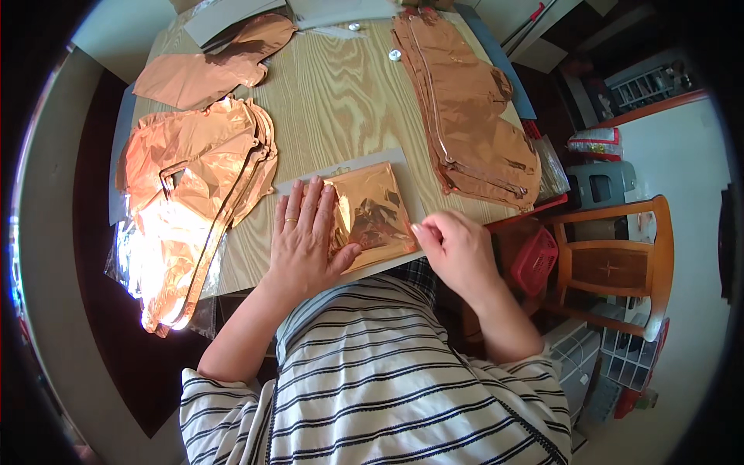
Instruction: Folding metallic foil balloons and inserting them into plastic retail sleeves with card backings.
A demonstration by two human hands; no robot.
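Observation:
A rose-gold foil balloon (372, 208), folded into a flat rectangle, lies on a pale grey card (404, 174) at the table's near edge. My left hand (304, 232) rests flat across its left part, fingers stretched out, a ring on one finger. At its right edge, my right hand (457, 244) has its fingers curled together, the tips touching or very near the foil. Whether they pinch anything is hidden. Flat unfolded foil balloons (209, 155) are stacked to the left, and another stack (465, 101) lies to the right.
Another foil piece (194, 77) lies at the far left beneath grey sheets (232, 19). Two small round silvery objects (394, 55) sit toward the table's far side. A wooden chair (612, 267), a pink basket (535, 260) and a grey plastic stool (597, 186) stand right of the table.

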